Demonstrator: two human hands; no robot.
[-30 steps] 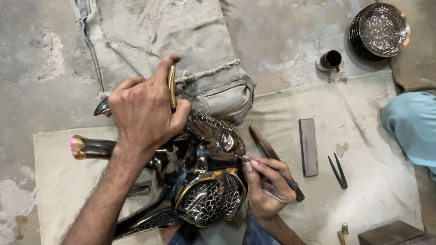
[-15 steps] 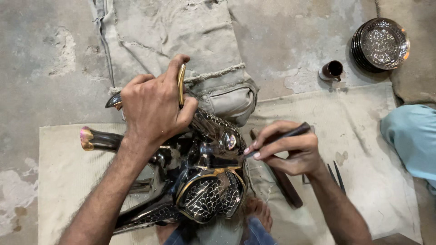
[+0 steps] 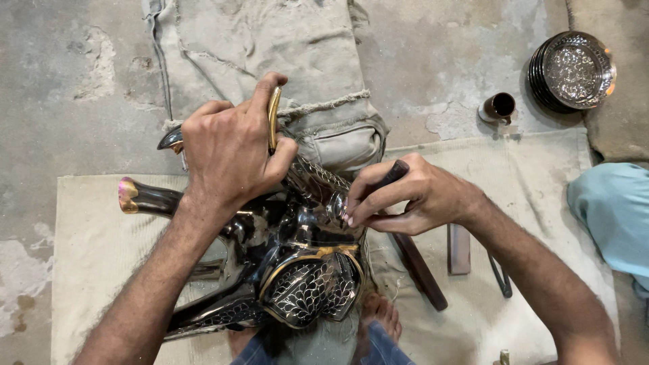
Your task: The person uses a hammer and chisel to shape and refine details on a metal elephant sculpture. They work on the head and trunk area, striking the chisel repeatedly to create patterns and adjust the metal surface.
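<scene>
Dark engraved metal figure (image 3: 297, 270) — tool tip hidden under hands (image 3: 233, 152).

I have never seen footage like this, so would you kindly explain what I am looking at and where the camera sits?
The camera is worn on the person's head and looks straight down at their two bare hands. The left hand grips the top of a dark, engraved metal figure with brass trim, steadying it. The right hand holds a thin dark engraving tool in its fingers, tip pressed against the figure. Everything rests on a pale cloth over a concrete floor. Beside the right hand lie a dark bar, a flat stone-like block and tweezers. Farther off stand a small metal cup and stacked engraved plates. The blue cloth at the right edge may be another person's clothing.
</scene>
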